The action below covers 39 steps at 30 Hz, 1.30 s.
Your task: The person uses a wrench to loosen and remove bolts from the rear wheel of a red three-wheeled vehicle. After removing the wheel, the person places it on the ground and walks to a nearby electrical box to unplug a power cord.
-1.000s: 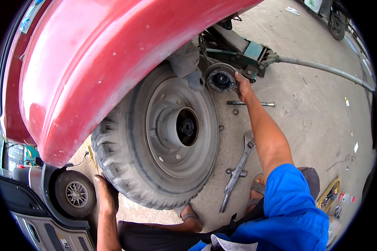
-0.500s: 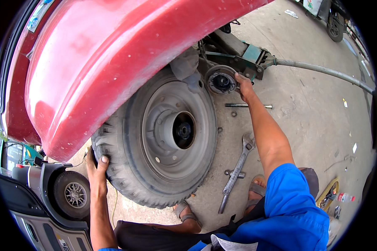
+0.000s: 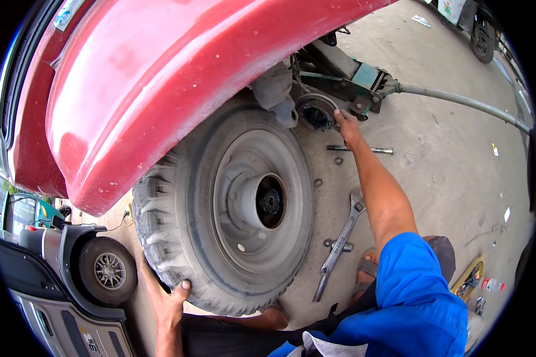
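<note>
A large wheel (image 3: 253,229) with a worn black tire stands tilted beside a red fender (image 3: 137,83). Its grey rim has a hollow hub with a dark, greasy bore. My left hand (image 3: 168,302) grips the tire's lower left tread, thumb toward the near side and fingers partly hidden behind. Beyond the wheel, my right hand (image 3: 348,127) is closed on the edge of a round metal part (image 3: 317,114), dark and greasy inside. Just left of that part, under the fender, shows a grey metal arm end (image 3: 284,113) with a round eye.
A floor jack (image 3: 363,89) with a long handle stands far right. On the concrete lie a bolt (image 3: 363,150), small rings (image 3: 339,160) and an adjustable wrench (image 3: 342,238) across a short metal tool. A parked vehicle's wheel (image 3: 108,271) is at left; a plastic bottle (image 3: 492,284) lies at right.
The wheel has come nearer to me and a little right, leaving more of the grey arm end visible. My left hand has moved down and right along the tread; my right hand stays at the round part.
</note>
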Tool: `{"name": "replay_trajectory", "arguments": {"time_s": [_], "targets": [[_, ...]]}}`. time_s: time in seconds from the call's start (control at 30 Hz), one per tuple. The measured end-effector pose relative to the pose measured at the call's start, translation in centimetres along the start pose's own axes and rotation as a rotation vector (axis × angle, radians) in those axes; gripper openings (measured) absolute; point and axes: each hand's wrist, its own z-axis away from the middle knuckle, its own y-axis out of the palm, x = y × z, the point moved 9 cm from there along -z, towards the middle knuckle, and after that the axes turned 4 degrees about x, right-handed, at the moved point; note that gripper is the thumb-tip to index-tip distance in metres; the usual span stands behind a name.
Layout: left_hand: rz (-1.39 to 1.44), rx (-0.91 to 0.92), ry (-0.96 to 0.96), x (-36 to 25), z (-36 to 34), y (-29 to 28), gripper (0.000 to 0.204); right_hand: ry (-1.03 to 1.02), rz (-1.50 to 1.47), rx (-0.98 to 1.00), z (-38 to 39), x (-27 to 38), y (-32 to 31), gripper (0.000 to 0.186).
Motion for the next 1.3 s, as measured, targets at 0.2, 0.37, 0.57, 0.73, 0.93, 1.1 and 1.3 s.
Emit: {"name": "replay_trajectory", "arguments": {"time_s": [0.2, 0.37, 0.57, 0.73, 0.93, 1.1, 1.3], "targets": [[-0.024, 0.004, -0.017, 0.9, 2.8, -0.6, 0.129, -0.119, 0.143, -0.008, 1.3, -0.8, 2.6, 0.038], [-0.063, 0.006, -0.024, 0.9, 3.6, -0.6, 0.129, -0.192, 0.395, -0.022, 1.2, -1.1, 3.4, 0.033], [-0.042, -0.009, -0.027, 1.2, 5.3, -0.3, 0.132, -0.262, 0.454, -0.08, 1.5, -0.4, 3.6, 0.03], [-0.102, -0.031, -0.084, 2.5, 7.8, -0.4, 0.138, -0.374, 0.485, -0.222, 2.9, 1.0, 2.9, 0.04], [-0.155, -0.023, -0.119, 2.4, 8.2, -0.4, 0.138, -0.125, 0.639, -0.475, 4.6, 0.9, 1.8, 0.061], [-0.079, -0.026, -0.056, 2.2, 7.7, -0.2, 0.133, -0.266, 0.565, -0.676, 4.8, 1.7, -1.1, 0.049], [-0.04, -0.027, -0.023, 3.4, 7.5, -0.8, 0.137, -0.5, 0.382, -0.611, 7.1, 9.4, 2.5, 0.029]]}}
